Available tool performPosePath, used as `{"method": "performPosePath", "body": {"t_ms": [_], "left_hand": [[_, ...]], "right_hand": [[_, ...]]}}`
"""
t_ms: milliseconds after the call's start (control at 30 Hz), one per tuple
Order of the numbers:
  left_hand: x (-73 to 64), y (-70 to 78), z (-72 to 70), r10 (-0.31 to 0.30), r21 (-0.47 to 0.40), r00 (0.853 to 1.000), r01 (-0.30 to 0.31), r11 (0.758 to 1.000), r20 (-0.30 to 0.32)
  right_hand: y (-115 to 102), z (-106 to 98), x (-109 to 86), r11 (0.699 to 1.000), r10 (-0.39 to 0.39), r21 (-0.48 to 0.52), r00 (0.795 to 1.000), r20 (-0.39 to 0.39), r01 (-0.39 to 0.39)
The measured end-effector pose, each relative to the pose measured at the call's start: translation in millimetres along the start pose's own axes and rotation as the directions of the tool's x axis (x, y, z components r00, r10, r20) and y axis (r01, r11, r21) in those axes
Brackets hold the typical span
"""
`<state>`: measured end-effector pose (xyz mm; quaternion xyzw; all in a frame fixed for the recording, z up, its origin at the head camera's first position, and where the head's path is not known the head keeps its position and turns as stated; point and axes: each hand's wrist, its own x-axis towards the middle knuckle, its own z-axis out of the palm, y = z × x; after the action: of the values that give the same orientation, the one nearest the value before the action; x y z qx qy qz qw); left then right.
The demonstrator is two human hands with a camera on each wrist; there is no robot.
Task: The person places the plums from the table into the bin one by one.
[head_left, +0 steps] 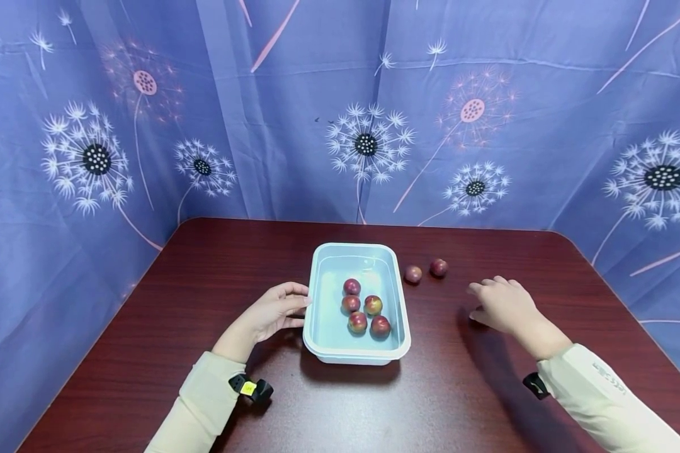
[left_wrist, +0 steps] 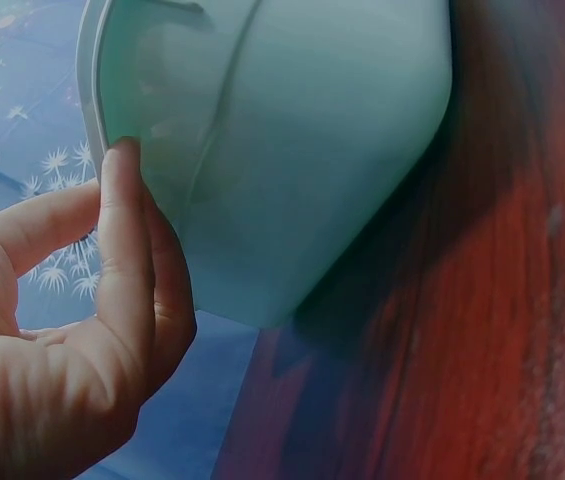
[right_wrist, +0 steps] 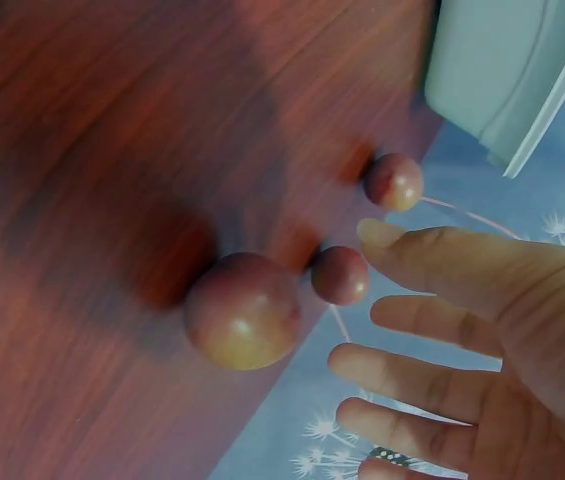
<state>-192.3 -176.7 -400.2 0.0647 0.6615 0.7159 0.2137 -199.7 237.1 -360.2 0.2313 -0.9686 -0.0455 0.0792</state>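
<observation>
A pale blue plastic container (head_left: 356, 360) stands on the table with several red-yellow plums (head_left: 357, 322) in its near half. My left hand (head_left: 274, 313) holds its left rim, the thumb at the edge and fingers (left_wrist: 127, 250) against the outer wall below the lip. To the right of the container my right hand (head_left: 501, 305) hovers over the table, fingers spread and holding nothing. In the right wrist view a plum (right_wrist: 242, 310) lies close by this hand; the hand hides it in the head view. Two more plums, one left (head_left: 413, 274) and one right (head_left: 439, 268), lie beyond it.
The dark red wooden table (head_left: 215, 264) ends at a blue curtain (head_left: 294, 126) with dandelion prints, which hangs behind and at both sides. Each wrist wears a black band, the left band (head_left: 252, 388) with a yellow tag.
</observation>
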Motion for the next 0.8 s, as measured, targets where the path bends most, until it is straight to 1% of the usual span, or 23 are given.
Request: {"method": "performPosePath", "body": {"t_ms": [167,467,800], "left_hand": [[0.6,-1.2,-0.9,-0.002,0.004,1.000,0.002,1.000,-0.001],[2.3,-2.0,-1.7,-0.005,0.004,1.000,0.005,1.000,-0.003],[1.7,-1.5,-1.9,0.000,-0.002,1.000,0.000,1.000,-0.003]], "right_hand": [[5,6,-4.8,1.000,0.021,0.012,1.000,0.016,-0.022],[14,16,-11.3,1.000,0.021,0.015,0.999,-0.027,-0.021],[17,21,-13.2,1.000,0.025,0.017,1.000,-0.001,-0.025]]}}
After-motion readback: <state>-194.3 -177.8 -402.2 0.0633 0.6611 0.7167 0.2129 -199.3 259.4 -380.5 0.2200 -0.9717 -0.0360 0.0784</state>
